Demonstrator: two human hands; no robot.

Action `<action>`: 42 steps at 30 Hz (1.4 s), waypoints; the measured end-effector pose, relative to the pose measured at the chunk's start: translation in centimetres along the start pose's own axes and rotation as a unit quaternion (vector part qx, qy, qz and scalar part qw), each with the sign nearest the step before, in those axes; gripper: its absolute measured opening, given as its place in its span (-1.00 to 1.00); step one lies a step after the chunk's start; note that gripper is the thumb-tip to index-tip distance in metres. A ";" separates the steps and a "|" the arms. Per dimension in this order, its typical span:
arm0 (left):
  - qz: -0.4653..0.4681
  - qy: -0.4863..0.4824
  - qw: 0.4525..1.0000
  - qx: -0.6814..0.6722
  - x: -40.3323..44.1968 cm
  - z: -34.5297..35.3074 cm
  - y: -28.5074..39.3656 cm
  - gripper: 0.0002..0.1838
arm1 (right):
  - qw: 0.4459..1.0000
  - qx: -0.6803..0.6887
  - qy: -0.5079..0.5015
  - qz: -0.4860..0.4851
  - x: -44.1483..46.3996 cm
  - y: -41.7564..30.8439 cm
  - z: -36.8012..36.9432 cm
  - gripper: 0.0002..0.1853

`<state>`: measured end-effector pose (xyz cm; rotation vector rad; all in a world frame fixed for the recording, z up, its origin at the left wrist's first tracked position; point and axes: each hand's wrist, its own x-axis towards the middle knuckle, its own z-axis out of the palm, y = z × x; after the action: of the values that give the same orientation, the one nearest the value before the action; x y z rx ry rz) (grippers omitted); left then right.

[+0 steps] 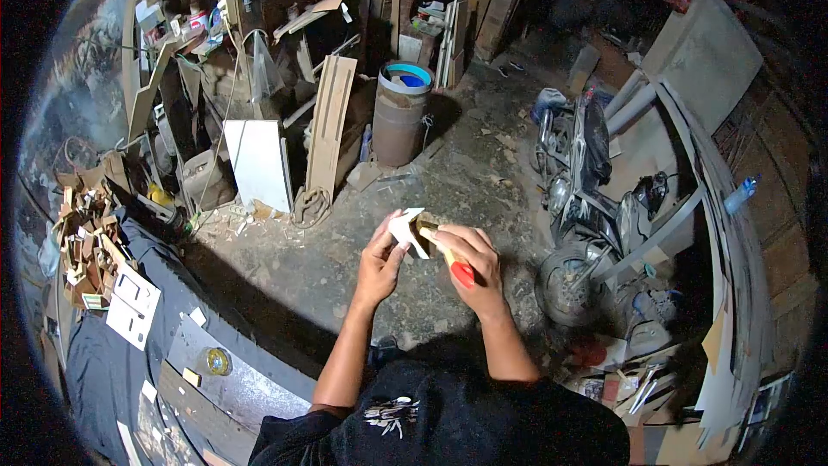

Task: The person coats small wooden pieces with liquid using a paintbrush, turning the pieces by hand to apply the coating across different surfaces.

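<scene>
White angular piece (402, 227): held out ahead of the black shirt (517, 418), above the floor (466, 177), between both hands. Clamped along its left side by the left hand (377, 263), with the thumb at the lower left edge and the fingers bunched higher up, partly hidden behind it. Just to its right, the right hand (474, 259), fingers curled together and clamped on a yellow and red handle (463, 273), red end toward the wrist. Fingertips of that hand very near the right side of the piece; cannot tell whether touching it. Also cannot tell the shape of the tool's far end, hidden between fingers and piece.

On the left, well apart from the hands, a yellowish roll (218, 361) lying flat on the bench, then a white sheet (134, 306) with black shapes, on dark cloth (93, 354). Beyond these, a heap of wood offcuts (86, 250). Over on the right, a motorcycle (595, 155) beside long boards. Farther off, a white panel (254, 164) leaning near a tall brown board (330, 125). Near that, a brown barrel (399, 134), upright, with a blue rim.
</scene>
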<state>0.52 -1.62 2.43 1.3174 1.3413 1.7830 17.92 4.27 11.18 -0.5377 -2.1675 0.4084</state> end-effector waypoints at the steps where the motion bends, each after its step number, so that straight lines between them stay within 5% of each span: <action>1: 0.043 0.018 0.998 0.048 0.0 0.0 -0.4 -0.59 | 0.998 -0.053 -0.025 0.029 -0.1 -0.1 0.0 -0.61; 5: 0.039 0.050 0.998 -0.007 -0.1 -0.3 -0.1 -0.53 | 0.998 0.017 -0.037 0.048 -0.8 1.1 0.6 -0.63; 9: 0.031 0.007 0.999 -0.009 0.2 -1.1 -1.3 -0.52 | 0.972 0.089 -0.125 0.179 -1.6 1.4 -0.1 -0.71; 13: 0.017 -0.061 0.995 -0.074 0.4 -0.2 -1.1 -0.51 | 0.956 0.144 -0.038 0.252 -0.3 0.9 -0.9 -0.72; 14: 0.018 -0.063 0.995 -0.074 0.6 0.0 -1.0 -0.51 | 0.956 0.144 -0.036 0.252 -0.3 1.3 -0.7 -0.72; 16: 0.040 -0.036 0.998 -0.030 0.7 0.1 -0.7 -0.49 | 0.996 0.035 0.026 0.073 -0.4 2.2 0.1 -0.73; 18: 0.034 -0.017 0.999 -0.028 0.9 0.0 -0.5 -0.48 | 0.999 0.009 0.007 0.047 -0.6 2.3 0.2 -0.75; 22: 0.062 -0.003 0.998 0.031 1.6 -0.8 -0.8 -0.46 | 0.972 0.090 -0.081 0.199 -0.8 2.6 0.4 -0.73; 26: 0.006 0.000 0.998 -0.063 1.2 -0.8 -1.6 -0.48 | 0.920 0.281 -0.007 0.274 -0.5 4.7 1.2 -0.70; 29: -0.051 -0.012 0.988 -0.148 1.0 -0.2 -1.9 -0.49 | 0.924 0.284 0.069 0.248 -0.5 5.3 2.3 -0.73; 31: -0.046 -0.031 0.992 -0.113 0.8 0.2 -2.5 -0.50 | 0.899 0.278 0.091 0.327 0.2 4.2 1.9 -0.68; 42: -0.204 -0.063 0.946 -0.244 1.9 0.1 -3.1 -0.61 | 0.962 0.212 0.051 0.167 -0.5 3.1 1.7 -0.77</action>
<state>-0.49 1.15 0.30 0.7998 0.9322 1.5722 17.58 6.51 8.43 -0.6634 -1.8153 0.9801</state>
